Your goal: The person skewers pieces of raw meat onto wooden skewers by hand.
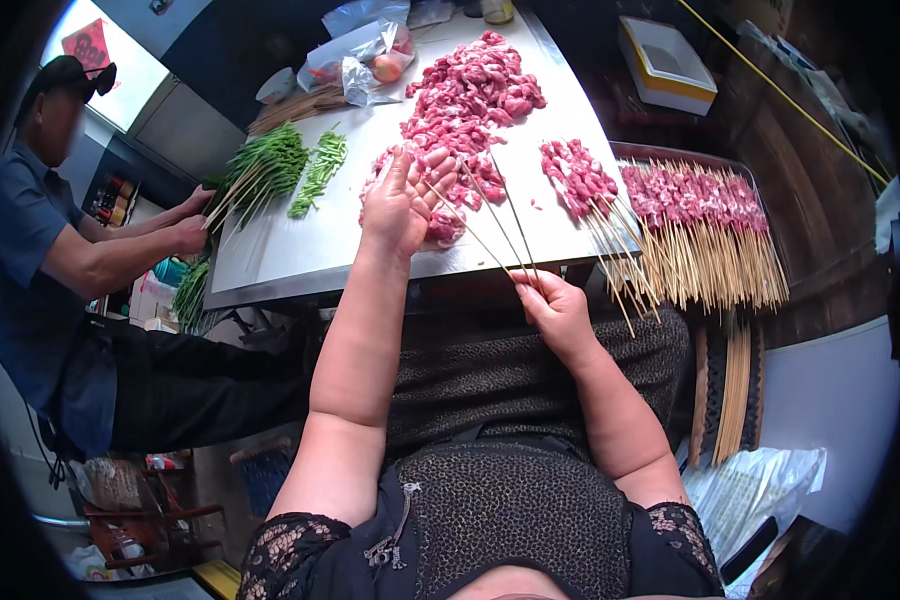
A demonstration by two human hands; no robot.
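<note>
My right hand (553, 304) grips three thin bamboo skewers (501, 216) near the table's front edge. The skewers carry no meat and fan apart toward their tips. One tip reaches close to my left hand (409, 195), which lies palm up with its fingers apart at the near end of a heap of raw meat pieces (465, 97). I see nothing held in that palm. To the right, a small stack of meat skewers (579, 176) rests at the edge of the white tabletop (345, 247), sticks pointing toward me.
Beside the table, a tray (754, 184) is packed with meat skewers; bare bamboo sticks (735, 390) lie below it. A person (52, 225) at left handles green stalks (266, 165). Cut green pieces (321, 172), a plastic bag (360, 60) and a white foam box (667, 64) are also there.
</note>
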